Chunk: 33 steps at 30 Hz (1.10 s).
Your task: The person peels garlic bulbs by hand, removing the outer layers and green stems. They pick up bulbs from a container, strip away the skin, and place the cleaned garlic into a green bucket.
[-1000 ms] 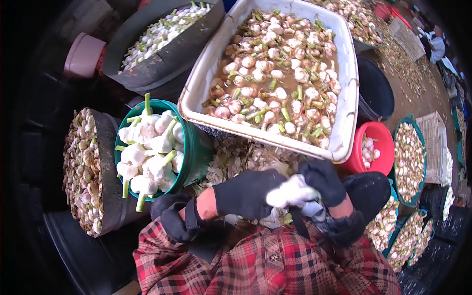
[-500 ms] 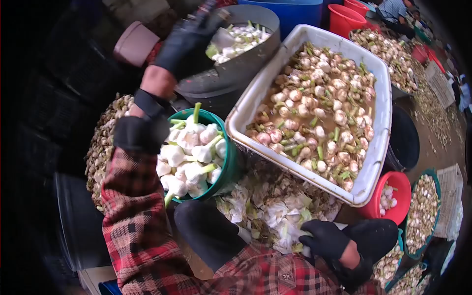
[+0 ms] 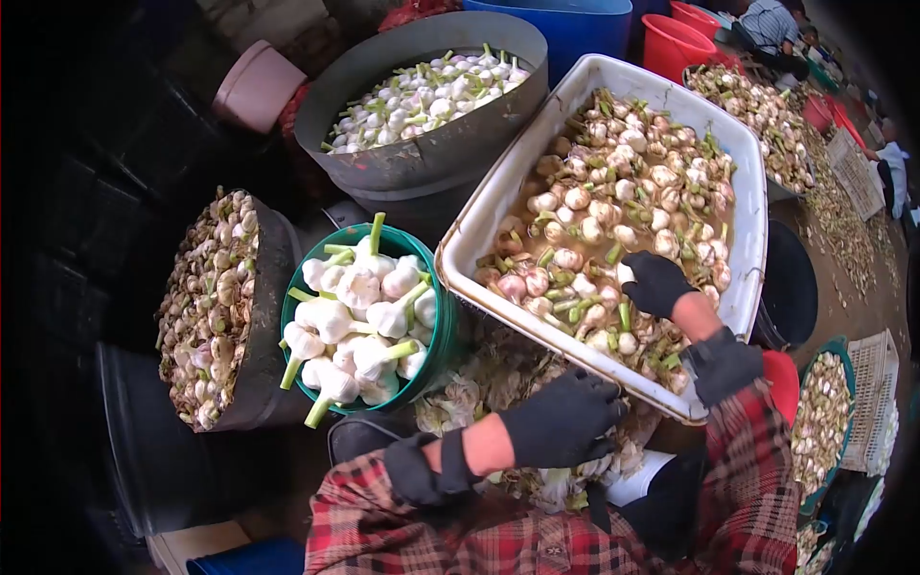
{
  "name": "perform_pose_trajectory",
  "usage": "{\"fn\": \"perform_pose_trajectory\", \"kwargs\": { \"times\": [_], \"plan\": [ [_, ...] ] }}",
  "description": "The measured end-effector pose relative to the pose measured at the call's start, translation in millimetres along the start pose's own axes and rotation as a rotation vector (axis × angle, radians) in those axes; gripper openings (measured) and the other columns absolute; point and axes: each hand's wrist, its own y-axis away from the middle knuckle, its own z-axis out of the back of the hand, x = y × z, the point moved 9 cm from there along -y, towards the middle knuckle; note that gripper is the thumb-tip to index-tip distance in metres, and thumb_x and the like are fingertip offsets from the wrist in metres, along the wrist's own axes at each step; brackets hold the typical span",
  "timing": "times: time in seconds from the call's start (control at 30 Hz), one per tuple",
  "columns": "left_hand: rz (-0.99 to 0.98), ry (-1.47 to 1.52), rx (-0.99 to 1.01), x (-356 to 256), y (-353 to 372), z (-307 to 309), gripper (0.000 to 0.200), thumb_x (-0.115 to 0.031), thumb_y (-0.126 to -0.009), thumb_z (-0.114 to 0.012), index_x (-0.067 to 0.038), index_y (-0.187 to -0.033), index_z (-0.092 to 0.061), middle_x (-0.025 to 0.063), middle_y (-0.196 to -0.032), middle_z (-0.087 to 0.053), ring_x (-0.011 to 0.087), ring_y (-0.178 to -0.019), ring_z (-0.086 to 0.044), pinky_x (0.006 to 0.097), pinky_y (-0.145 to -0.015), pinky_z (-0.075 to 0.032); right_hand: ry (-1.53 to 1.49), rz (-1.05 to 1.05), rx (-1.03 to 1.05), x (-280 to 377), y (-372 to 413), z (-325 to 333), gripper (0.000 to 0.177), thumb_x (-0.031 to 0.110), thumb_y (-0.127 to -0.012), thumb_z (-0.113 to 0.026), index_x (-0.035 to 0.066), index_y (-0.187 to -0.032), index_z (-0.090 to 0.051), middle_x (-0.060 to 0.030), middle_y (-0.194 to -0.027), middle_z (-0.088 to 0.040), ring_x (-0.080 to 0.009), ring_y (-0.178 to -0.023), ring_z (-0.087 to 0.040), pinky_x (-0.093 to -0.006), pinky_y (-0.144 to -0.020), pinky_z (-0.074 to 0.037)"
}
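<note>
My right hand [image 3: 658,285], in a black glove, reaches into the white tub [image 3: 470,225] of garlic bulbs in murky water. Its fingertips close on a pale garlic bulb [image 3: 626,273] at the tub's near side. In front of that tub, my left hand [image 3: 565,419], also gloved in black, hovers over a heap of loose garlic skins [image 3: 450,401]. Its fingers are bent but apart, and I see nothing in them; the palm is hidden. Left of it stands a green bucket [image 3: 447,331] filled with clean white garlic bulbs [image 3: 359,287] with trimmed green stems.
Behind the green bucket is a large grey tub [image 3: 402,163] of white garlic. A container of unpeeled garlic [image 3: 213,307] stands at left. Red buckets [image 3: 676,48], a blue barrel [image 3: 565,38] and a pale crate [image 3: 872,393] surround the area. Another person [image 3: 770,27] sits far right.
My left hand has come back from the far grey tub to above the skins. My right hand has moved from my lap into the white tub and taken hold of a garlic bulb.
</note>
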Motion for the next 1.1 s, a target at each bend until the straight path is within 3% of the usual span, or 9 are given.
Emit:
{"fn": "perform_pose_trajectory", "kwargs": {
  "times": [0.13, 0.37, 0.4, 0.47, 0.6, 0.83, 0.9, 0.93, 1.1],
  "plan": [
    [0.072, 0.089, 0.08, 21.7, 9.0, -28.8, 0.032, -0.029, -0.085, -0.061, -0.003, -0.104, -0.062, 0.0172, -0.097, -0.059, 0.0344, -0.089, -0.06, 0.0438, -0.08, -0.048, 0.109, -0.132, 0.177, -29.5, -43.2, -53.3, 0.058, 0.026, -0.075, -0.064, 0.006, -0.128, -0.051, -0.0186, -0.13, -0.053, -0.0348, -0.114, -0.056, -0.042, -0.098, -0.045],
    [0.13, 0.084, -0.048, 38.1, 12.0, -16.9, 0.032, -0.026, -0.085, -0.063, -0.001, -0.105, -0.061, 0.0174, -0.092, -0.059, 0.0353, -0.082, -0.06, 0.0436, -0.072, -0.05, 0.227, -0.219, 0.284, -17.1, -34.3, -42.6, 0.055, 0.031, -0.074, -0.063, 0.008, -0.123, -0.058, -0.018, -0.124, -0.056, -0.0336, -0.113, -0.057, -0.0424, -0.094, -0.047],
    [0.124, 0.087, -0.051, 39.1, 10.7, -16.4, 0.032, -0.026, -0.085, -0.063, -0.001, -0.105, -0.061, 0.0174, -0.092, -0.059, 0.0353, -0.082, -0.06, 0.0436, -0.072, -0.05, 0.228, -0.258, 0.225, -10.3, -26.7, -22.7, 0.05, 0.031, -0.073, -0.063, 0.009, -0.119, -0.06, -0.0188, -0.121, -0.058, -0.0345, -0.109, -0.059, -0.0425, -0.091, -0.049],
    [0.223, 0.085, -0.392, 52.3, 17.0, 9.9, 0.032, -0.021, -0.083, -0.065, -0.001, -0.108, -0.061, 0.017, -0.092, -0.059, 0.0359, -0.082, -0.06, 0.0425, -0.072, -0.05, 0.199, -0.301, 0.045, 3.6, -7.5, 15.5, 0.045, 0.033, -0.073, -0.063, 0.008, -0.11, -0.064, -0.0202, -0.108, -0.064, -0.0359, -0.098, -0.064, -0.0439, -0.083, -0.052],
    [0.297, 0.217, -0.675, 62.5, 24.7, 32.2, 0.051, -0.017, -0.08, -0.072, -0.001, -0.124, -0.052, 0.0203, -0.104, -0.058, 0.0358, -0.093, -0.061, 0.0422, -0.079, -0.05, -0.216, -0.21, -0.255, 39.8, 45.4, 43.3, 0.045, 0.039, -0.077, -0.068, 0.004, -0.106, -0.064, -0.0235, -0.091, -0.067, -0.0377, -0.087, -0.066, -0.0443, -0.079, -0.052],
    [0.275, 0.301, -0.708, 75.4, 32.3, 25.9, 0.053, -0.014, -0.078, -0.073, 0.002, -0.124, -0.051, 0.0188, -0.109, -0.059, 0.0296, -0.098, -0.061, 0.0367, -0.087, -0.049, -0.655, -0.068, -0.371, 110.8, 99.4, 26.2, 0.035, 0.032, -0.093, -0.054, -0.001, -0.096, -0.066, -0.017, -0.082, -0.068, -0.0301, -0.077, -0.067, -0.0382, -0.066, -0.051],
    [0.379, 0.463, -0.653, 79.9, 36.0, 27.9, 0.046, -0.01, -0.079, -0.071, 0.003, -0.121, -0.056, 0.0148, -0.1, -0.063, 0.0194, -0.093, -0.062, 0.033, -0.083, -0.049, -1.168, -0.406, -0.116, 96.5, 107.9, -7.4, 0.037, 0.033, -0.096, -0.051, -0.001, -0.097, -0.066, -0.01, -0.075, -0.066, -0.0218, -0.071, -0.066, -0.0338, -0.06, -0.049],
    [0.403, 0.673, -0.79, 93.8, 40.4, 22.9, 0.044, -0.008, -0.081, -0.07, 0.004, -0.121, -0.056, 0.0122, -0.101, -0.066, 0.0163, -0.09, -0.061, 0.0327, -0.081, -0.05, -1.366, -0.501, -0.123, 88.6, 121.9, -12.2, 0.037, 0.034, -0.096, -0.052, -0.001, -0.099, -0.066, -0.0059, -0.074, -0.065, -0.0142, -0.067, -0.064, -0.0294, -0.056, -0.047],
    [0.432, 1.071, -0.801, 98.5, 36.8, 20.1, 0.04, -0.003, -0.087, -0.064, 0.007, -0.123, -0.051, 0.0105, -0.11, -0.063, 0.0116, -0.098, -0.059, 0.0271, -0.083, -0.051, -0.853, -0.164, -0.787, 99.2, 137.0, 44.8, 0.015, 0.006, -0.082, -0.07, 0.003, -0.097, -0.068, -0.0068, -0.081, -0.068, -0.0119, -0.07, -0.065, -0.0262, -0.06, -0.05]
  ]
}}
